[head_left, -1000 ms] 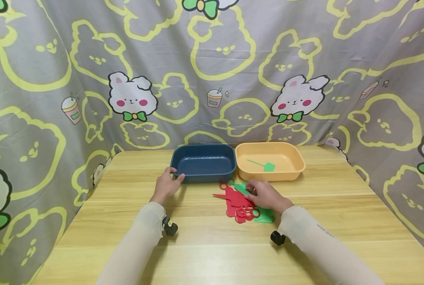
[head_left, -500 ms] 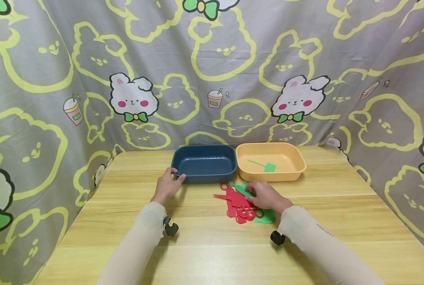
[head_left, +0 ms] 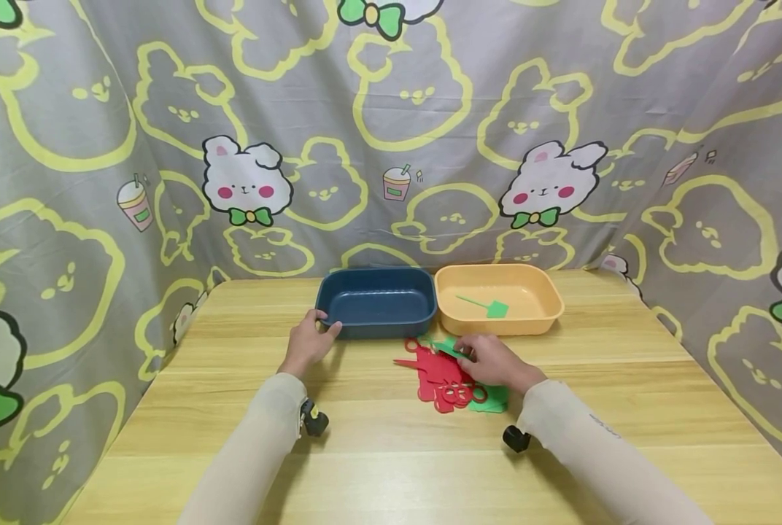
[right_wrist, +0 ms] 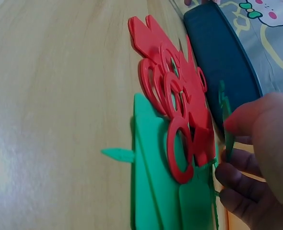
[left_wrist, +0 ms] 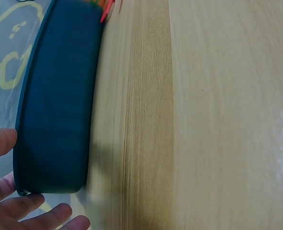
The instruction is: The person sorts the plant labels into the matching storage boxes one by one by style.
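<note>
My left hand (head_left: 308, 343) grips the near left corner of the navy blue plastic basin (head_left: 379, 329), thumb and fingers at its rim, as the left wrist view also shows. My right hand (head_left: 494, 361) is over a pile of flat plastic pieces in front of the basins. Between its thumb and fingers it pinches a thin green plastic piece (right_wrist: 227, 125), held on edge, with a narrow stem at its upper end. Red pieces (head_left: 440, 368) with rings and a pointed tip lie stacked beside it. More green pieces (right_wrist: 153, 177) lie partly under the red ones.
A yellow-orange basin (head_left: 502, 324) stands right beside the navy one. In it lies a green flat piece (head_left: 497, 309) with a thin tail. Both stand near the table's back edge, before a patterned curtain (head_left: 424, 124). The wooden table (head_left: 417, 467) extends toward me.
The green piece in my right hand has tilted up from the top of the pile, and that hand has shifted slightly. My left hand keeps its place at the navy basin.
</note>
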Motion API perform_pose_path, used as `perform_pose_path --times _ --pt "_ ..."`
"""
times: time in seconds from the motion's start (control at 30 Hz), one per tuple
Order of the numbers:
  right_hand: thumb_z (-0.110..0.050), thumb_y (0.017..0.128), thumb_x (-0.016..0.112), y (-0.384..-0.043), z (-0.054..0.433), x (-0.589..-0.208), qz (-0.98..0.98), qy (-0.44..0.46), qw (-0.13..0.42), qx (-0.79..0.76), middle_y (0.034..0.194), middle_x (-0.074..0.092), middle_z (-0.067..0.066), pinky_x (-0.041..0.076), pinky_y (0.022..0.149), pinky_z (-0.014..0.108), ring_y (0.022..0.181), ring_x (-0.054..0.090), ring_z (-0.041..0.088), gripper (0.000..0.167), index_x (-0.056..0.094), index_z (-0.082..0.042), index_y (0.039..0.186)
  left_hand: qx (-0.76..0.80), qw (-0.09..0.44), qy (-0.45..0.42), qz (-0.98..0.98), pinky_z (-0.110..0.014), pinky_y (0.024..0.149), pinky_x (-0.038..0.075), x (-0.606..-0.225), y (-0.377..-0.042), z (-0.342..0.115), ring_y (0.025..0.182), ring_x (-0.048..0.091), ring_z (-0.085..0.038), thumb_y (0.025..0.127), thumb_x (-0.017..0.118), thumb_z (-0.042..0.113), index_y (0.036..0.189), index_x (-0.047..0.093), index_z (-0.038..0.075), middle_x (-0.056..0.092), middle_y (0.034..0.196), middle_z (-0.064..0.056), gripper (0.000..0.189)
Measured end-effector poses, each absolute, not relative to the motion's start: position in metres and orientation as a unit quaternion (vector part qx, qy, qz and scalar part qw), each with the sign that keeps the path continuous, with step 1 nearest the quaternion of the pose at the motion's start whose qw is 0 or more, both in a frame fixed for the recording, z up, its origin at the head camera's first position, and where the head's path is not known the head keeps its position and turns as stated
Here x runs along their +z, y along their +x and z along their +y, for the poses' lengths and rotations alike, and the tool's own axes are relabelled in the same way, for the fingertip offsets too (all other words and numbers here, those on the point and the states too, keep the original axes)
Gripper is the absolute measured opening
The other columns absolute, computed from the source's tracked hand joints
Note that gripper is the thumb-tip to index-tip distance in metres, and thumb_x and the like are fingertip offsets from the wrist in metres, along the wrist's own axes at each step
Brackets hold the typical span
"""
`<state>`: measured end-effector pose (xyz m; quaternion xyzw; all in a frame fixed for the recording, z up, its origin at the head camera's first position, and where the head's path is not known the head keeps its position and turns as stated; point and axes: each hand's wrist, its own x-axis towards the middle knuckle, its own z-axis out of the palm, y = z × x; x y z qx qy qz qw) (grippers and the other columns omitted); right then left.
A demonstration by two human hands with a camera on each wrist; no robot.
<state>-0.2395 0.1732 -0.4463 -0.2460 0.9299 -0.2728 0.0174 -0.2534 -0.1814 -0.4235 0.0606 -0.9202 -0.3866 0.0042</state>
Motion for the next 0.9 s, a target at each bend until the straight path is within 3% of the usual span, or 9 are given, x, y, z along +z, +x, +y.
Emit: perform_pose_path --times 0.23,0.9 --pt "-0.003 0.089 0.061 -0.240 0.177 -0.450 0.921 -0.276 0.011 -0.274 0.084 0.063 0.000 0.049 0.067 0.030 0.071 0.055 0.011 0.018 0.069 0.000 0.105 -0.388 0.007 0.059 -0.920 -0.052 0.099 0.038 -0.424 -0.252 -0.181 0.124 0.045 -0.042 0.097 0.056 0.039 0.131 0.046 0.005 0.048 0.138 -0.024 0.049" --pt "-0.001 0.090 0.061 -0.239 0.179 -0.435 0.925 -0.244 -0.002 -0.290 0.089 0.063 0.003 0.050 0.072 0.033 0.077 0.056 0.016 0.020 0.064 0.001 0.110 -0.385 0.011 0.059 -0.921 -0.053 0.099 0.038 -0.422 -0.249 -0.180 0.123 0.045 -0.043 0.097 0.056 0.038 0.132 0.045 0.005 0.050 0.135 -0.026 0.049"
